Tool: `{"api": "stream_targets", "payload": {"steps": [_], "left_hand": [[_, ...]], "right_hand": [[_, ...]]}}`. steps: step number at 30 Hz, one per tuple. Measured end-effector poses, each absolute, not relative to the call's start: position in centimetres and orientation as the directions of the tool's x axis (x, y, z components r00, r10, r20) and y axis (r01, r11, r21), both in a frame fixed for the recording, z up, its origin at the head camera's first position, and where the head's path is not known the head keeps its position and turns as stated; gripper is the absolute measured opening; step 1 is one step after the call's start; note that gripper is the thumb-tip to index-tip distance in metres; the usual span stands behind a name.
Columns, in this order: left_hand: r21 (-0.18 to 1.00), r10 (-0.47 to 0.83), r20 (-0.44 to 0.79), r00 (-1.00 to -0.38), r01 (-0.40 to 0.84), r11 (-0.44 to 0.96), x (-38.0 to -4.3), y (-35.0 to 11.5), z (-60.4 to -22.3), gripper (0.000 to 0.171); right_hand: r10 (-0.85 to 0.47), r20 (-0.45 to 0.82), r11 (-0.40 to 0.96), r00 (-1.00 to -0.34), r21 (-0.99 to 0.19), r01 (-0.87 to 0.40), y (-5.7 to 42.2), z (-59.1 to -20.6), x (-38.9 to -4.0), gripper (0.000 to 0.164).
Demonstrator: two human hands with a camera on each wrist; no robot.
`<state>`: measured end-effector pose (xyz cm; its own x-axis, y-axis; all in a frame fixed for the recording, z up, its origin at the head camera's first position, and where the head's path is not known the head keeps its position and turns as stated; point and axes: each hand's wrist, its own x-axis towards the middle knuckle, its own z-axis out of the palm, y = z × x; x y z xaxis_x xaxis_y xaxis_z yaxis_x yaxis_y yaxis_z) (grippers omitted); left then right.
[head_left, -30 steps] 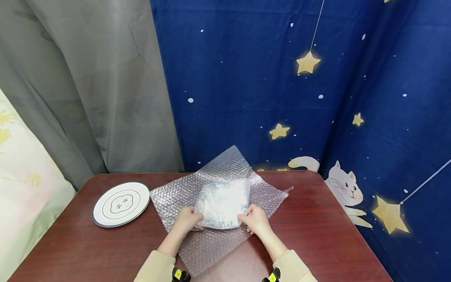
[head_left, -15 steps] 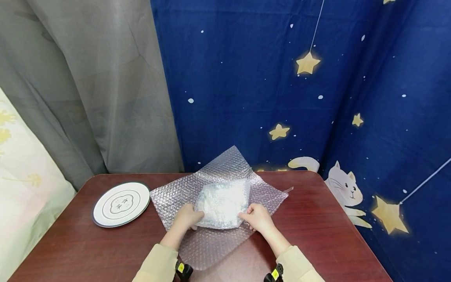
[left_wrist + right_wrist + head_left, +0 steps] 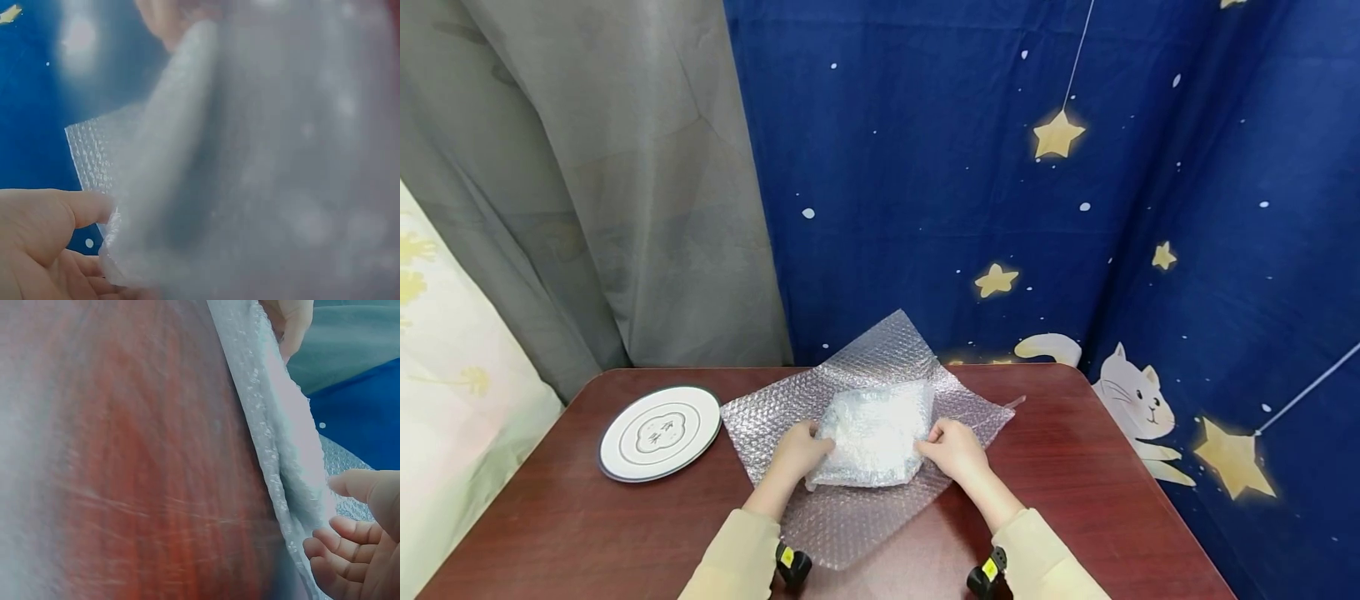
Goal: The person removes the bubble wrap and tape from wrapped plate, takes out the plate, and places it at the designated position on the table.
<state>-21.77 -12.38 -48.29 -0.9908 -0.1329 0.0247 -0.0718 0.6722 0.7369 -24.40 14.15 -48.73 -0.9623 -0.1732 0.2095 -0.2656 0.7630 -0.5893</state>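
Note:
A whitish bundle [image 3: 876, 437] in bubble wrap lies in the middle of a larger bubble wrap sheet [image 3: 880, 350], which is spread cornerwise on the table. My left hand [image 3: 797, 458] grips the bundle's left side, thumb on top. On the opposite side, my right hand [image 3: 957, 454] holds its edge between thumb and curled fingers. The left wrist view shows the left hand [image 3: 44, 231] at the wrap's edge, with a blurred clear layer in front. In the right wrist view, the right hand's thumb [image 3: 356, 482] rests against the puffy bundle [image 3: 300, 444].
A white plate [image 3: 688, 417] with a dark rim and a line drawing stands left of the sheet on the reddish-brown table [image 3: 1075, 500]. Grey and blue curtains [image 3: 910, 167] hang behind the table. A thin clear strip [image 3: 1017, 402] sticks out at the sheet's right corner.
Both hands have shifted slightly up along the bundle's sides, and the right one a little outward. The sheet's near corner has drawn back from the front. The plate has stayed put.

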Motion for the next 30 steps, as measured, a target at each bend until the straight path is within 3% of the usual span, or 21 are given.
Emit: {"api": "stream_targets", "payload": {"steps": [12,21,30], "left_hand": [[0.732,-0.166,0.035,-0.985,-0.088,0.676,-22.5,-12.3,-49.2,0.050],[0.721,-0.201,0.049,-0.978,-0.104,0.685,-22.5,-11.9,-49.6,0.048],[0.716,-0.221,0.027,-0.975,-0.135,0.685,-22.4,-12.0,-49.8,0.048]], "right_hand": [[-0.224,0.280,0.776,-0.934,-0.529,-0.344,13.8,-47.0,-26.1,0.017],[-0.342,0.255,0.776,-0.905,-0.467,-0.425,13.0,-46.0,-27.9,0.026],[-0.379,0.246,0.748,-0.892,-0.486,-0.452,11.6,-45.7,-29.3,0.030]]}}
